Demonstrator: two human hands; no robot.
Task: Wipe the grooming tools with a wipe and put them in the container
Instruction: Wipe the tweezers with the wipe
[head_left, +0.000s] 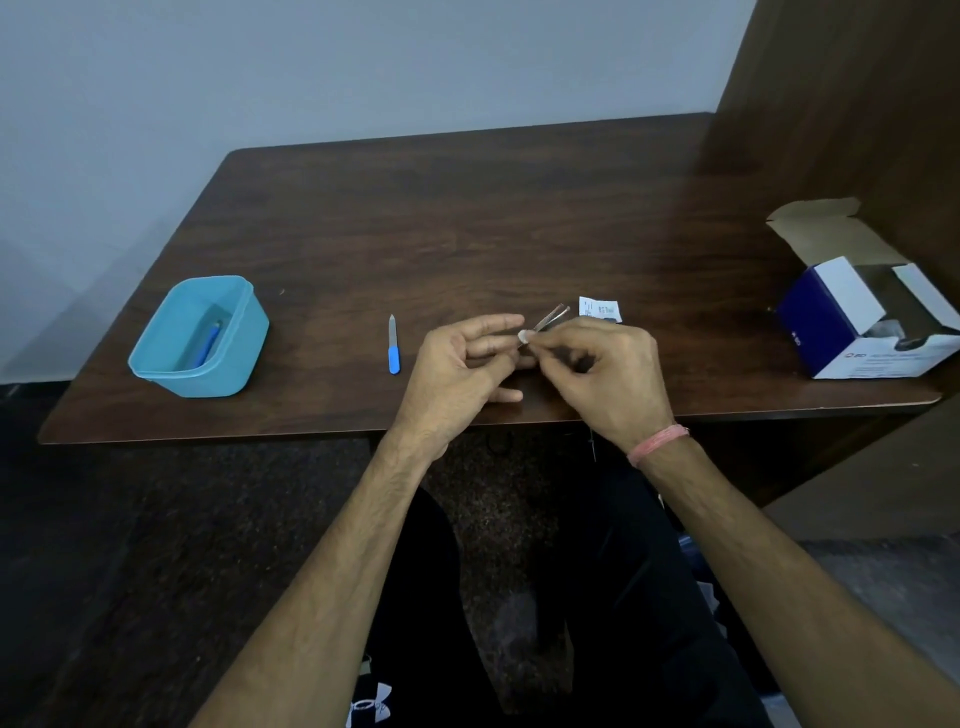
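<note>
Behind the pinch, the lower half of the tweezers (551, 318) is hidden between the left hand (462, 371) and right hand (605, 376). The white wipe (523, 337) shows only a scrap at the fingertips. Print on the torn packet (600, 307) beyond is unreadable.

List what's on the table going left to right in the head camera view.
Teal container with a blue tool inside → blue-handled nail file → left hand → tweezers → torn wipe packet → open wipe box.
</note>
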